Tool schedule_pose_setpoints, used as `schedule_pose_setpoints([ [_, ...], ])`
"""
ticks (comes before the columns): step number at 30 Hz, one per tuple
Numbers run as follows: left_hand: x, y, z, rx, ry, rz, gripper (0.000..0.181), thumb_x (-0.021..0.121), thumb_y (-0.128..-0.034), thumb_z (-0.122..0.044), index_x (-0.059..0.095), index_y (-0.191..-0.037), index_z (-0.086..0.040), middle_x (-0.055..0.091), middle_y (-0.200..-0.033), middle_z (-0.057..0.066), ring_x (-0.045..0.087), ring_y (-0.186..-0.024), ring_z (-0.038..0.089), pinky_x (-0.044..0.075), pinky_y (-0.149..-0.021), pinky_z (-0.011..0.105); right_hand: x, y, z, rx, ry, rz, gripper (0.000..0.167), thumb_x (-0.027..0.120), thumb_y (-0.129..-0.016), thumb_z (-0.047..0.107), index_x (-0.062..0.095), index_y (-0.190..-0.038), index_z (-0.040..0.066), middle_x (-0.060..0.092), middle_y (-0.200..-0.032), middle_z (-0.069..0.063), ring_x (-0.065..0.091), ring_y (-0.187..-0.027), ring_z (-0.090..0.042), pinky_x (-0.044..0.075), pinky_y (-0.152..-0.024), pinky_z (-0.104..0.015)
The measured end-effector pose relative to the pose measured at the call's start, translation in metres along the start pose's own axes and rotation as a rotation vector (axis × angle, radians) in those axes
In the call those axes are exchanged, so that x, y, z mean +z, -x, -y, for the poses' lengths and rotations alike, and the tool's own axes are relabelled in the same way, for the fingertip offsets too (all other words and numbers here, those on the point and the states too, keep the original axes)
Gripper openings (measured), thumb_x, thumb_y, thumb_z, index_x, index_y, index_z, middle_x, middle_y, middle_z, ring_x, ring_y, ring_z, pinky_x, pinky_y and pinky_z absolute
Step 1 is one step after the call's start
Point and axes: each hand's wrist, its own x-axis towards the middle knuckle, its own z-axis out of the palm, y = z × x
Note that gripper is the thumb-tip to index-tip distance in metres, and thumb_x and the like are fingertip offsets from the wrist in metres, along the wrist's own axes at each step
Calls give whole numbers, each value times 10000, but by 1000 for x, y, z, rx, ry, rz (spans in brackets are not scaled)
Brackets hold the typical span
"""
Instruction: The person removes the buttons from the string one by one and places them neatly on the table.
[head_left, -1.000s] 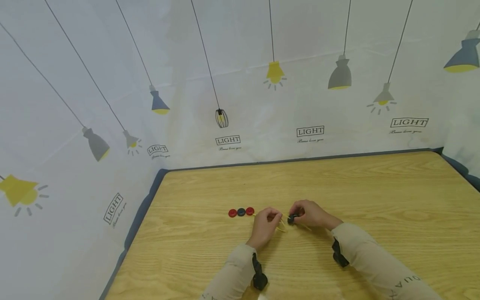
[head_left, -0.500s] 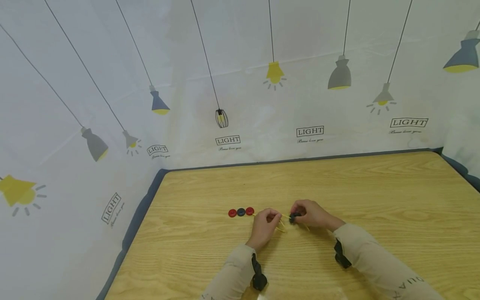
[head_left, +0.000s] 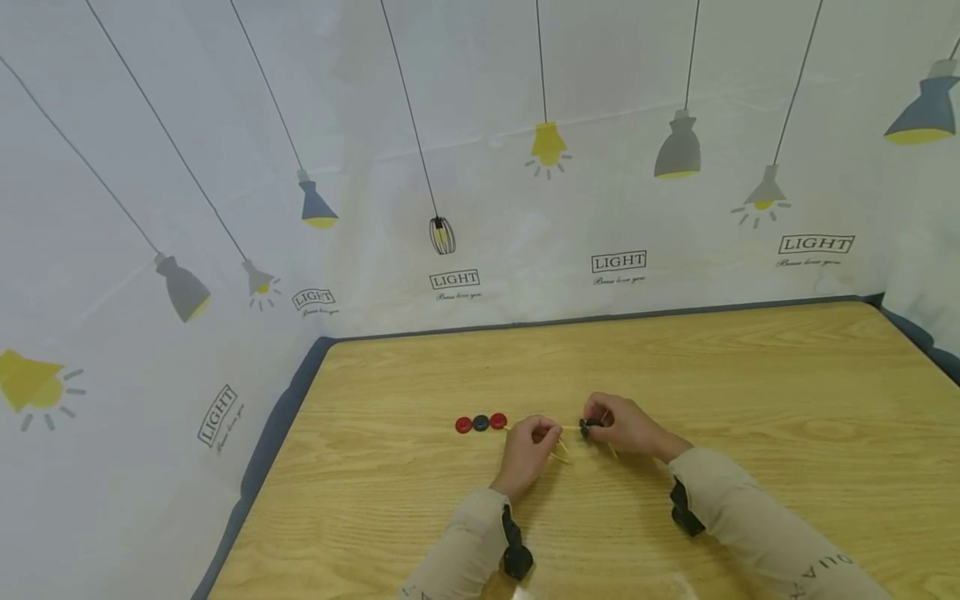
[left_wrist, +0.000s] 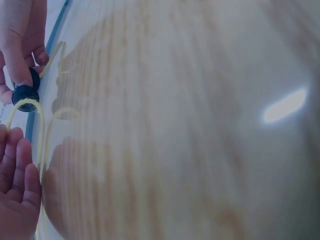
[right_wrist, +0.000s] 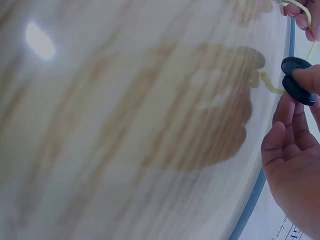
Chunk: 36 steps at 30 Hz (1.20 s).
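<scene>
My left hand (head_left: 525, 457) pinches a yellow cord (head_left: 570, 428) just above the table. My right hand (head_left: 630, 430) grips dark round buttons (head_left: 586, 428) between thumb and fingers. In the right wrist view two dark discs (right_wrist: 299, 91) stand face against face, slightly fanned, with a short cord end (right_wrist: 271, 85) sticking out beside them. The cord runs from these discs to the left hand; a loop of it (left_wrist: 31, 102) crosses in front of them in the left wrist view. Whether it passes through both discs is hidden by my fingers.
Left of the hands a red button (head_left: 464, 425), a dark button (head_left: 481, 423) and another red button (head_left: 498, 421) lie in a row, the cord reaching the last. The wooden table (head_left: 390, 500) meets a lamp-printed cloth wall (head_left: 517, 300) at its far edge.
My right hand has shifted slightly right and away with the dark buttons, which have turned a little. The cord between the hands looks straighter. My left hand has hardly moved.
</scene>
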Motion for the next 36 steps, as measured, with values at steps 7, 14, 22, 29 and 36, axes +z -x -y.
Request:
schedule_pose_setpoints([
  [7,-2,-2,-5,-11,-11,12,135,563,-873,-151,646,-848,-48,589,-735,-29,507,-652,28,430,-598,186,-1,-1,-2,-23,36,24,104,596,-800,10,593,-886,67,574,-775,-9,507,-672,-109,426,-595,-261],
  [14,-2,-2,-5,-9,-18,16,141,562,-875,-165,644,-848,-54,579,-728,-34,496,-647,23,419,-592,182,0,0,-1,-28,56,16,36,577,-840,59,613,-838,59,582,-757,18,481,-644,-80,410,-586,-246],
  [22,0,-2,-2,-2,-10,28,147,559,-877,-170,648,-859,-55,593,-738,-28,513,-645,38,430,-594,195,0,0,-2,-28,99,-20,47,561,-851,58,599,-823,50,550,-772,8,479,-655,-99,410,-572,-249],
  [29,2,-3,0,-13,-8,24,142,558,-878,-174,652,-869,-67,590,-742,-46,516,-651,29,436,-600,192,2,1,-1,-43,113,-93,61,602,-826,66,614,-773,38,573,-791,-23,484,-642,-100,415,-554,-235],
  [36,3,-2,0,-1,-3,15,147,557,-878,-166,652,-866,-54,593,-742,-33,516,-652,34,435,-600,193,2,0,2,-1,80,-110,45,599,-824,58,637,-799,60,588,-743,11,471,-596,-96,403,-522,-239],
])
